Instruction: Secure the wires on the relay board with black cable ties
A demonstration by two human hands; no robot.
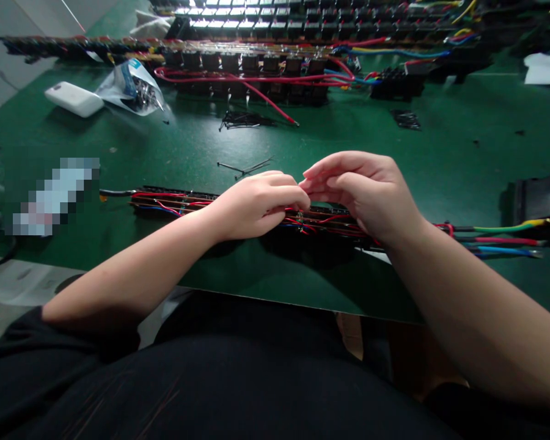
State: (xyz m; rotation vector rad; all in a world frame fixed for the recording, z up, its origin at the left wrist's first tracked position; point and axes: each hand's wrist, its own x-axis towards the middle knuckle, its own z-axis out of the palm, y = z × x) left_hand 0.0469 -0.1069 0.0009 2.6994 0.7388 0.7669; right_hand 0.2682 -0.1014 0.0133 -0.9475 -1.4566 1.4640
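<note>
A long, narrow strip of boards with red and blue wires [174,203] lies across the green table in front of me. My left hand [266,205] rests over its middle, fingers bent and closed, tips pointing down toward the wires. Just to the right, my right hand [371,192] hovers above the strip with fingers and thumb drawn together, their tips meeting those of my left hand. Whatever is between the fingertips is too small or hidden to make out. Behind my left hand lie a few loose black cable ties [245,167].
Farther back are stacked wired board strips [256,61] and a loose red wire [270,101]. Piles of black cable ties [247,119] lie nearer, with a plastic bag [137,91] and a white case [73,99] to the left. Thick coloured cables [504,241] extend right toward a black box [541,198].
</note>
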